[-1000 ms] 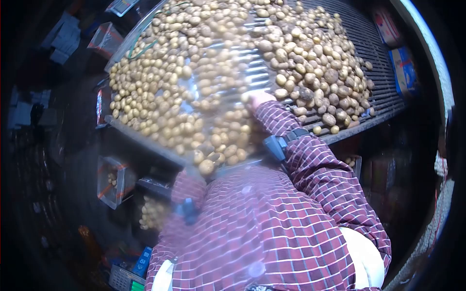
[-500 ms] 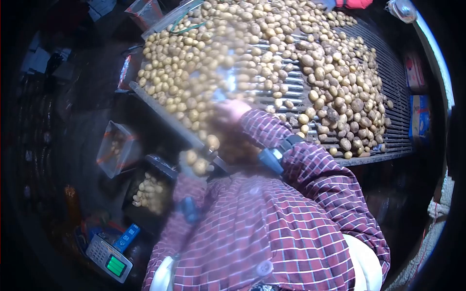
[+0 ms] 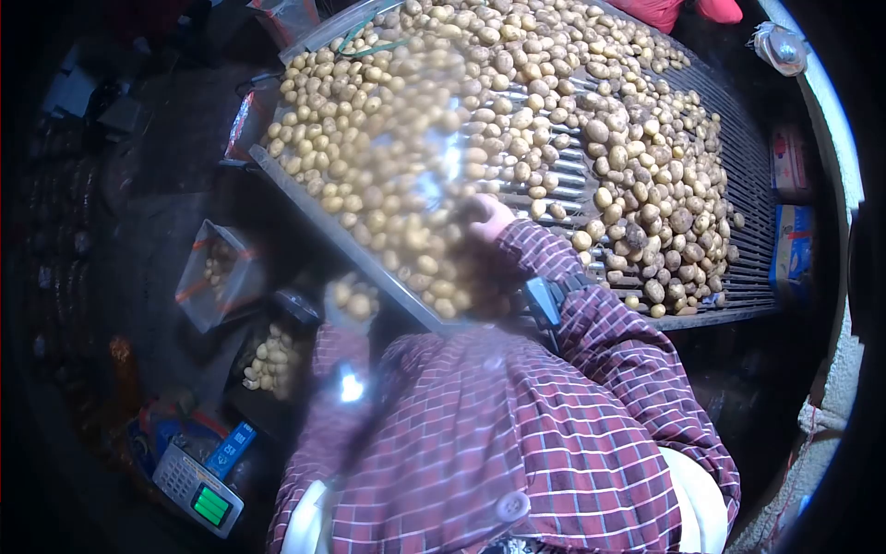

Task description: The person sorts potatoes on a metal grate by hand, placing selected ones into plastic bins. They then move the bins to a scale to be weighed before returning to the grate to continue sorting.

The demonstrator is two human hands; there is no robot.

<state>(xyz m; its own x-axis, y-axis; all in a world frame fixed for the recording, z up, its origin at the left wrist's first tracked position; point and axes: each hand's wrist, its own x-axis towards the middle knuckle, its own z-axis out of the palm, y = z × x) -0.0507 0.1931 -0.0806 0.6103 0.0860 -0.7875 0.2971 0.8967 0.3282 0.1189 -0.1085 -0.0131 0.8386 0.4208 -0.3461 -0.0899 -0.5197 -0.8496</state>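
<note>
My left hand (image 3: 349,321) is off the table's left edge, cupped around several pale potatoes (image 3: 354,300). Just below and left of it, a dark crate (image 3: 242,383) holds more potatoes (image 3: 272,358). My right hand (image 3: 493,220) reaches over the slatted sorting table (image 3: 565,169), at the edge of the potato heap (image 3: 369,175). A smear across the view blurs its fingers, and I cannot make out whether a potato is in them. Larger, earthy potatoes (image 3: 669,212) lie heaped to its right.
A metal rim (image 3: 337,235) runs along the table's left side. Beyond it stands a clear bin (image 3: 210,277) with some potatoes. A scale (image 3: 197,489) with a lit green display sits at lower left. Another person's red sleeve (image 3: 651,11) shows at the far edge. Boxes (image 3: 791,242) stand at right.
My left hand has moved left and slightly up with its potatoes, away from the table rim. My right hand has shifted right. Potatoes now cover the table's near corner.
</note>
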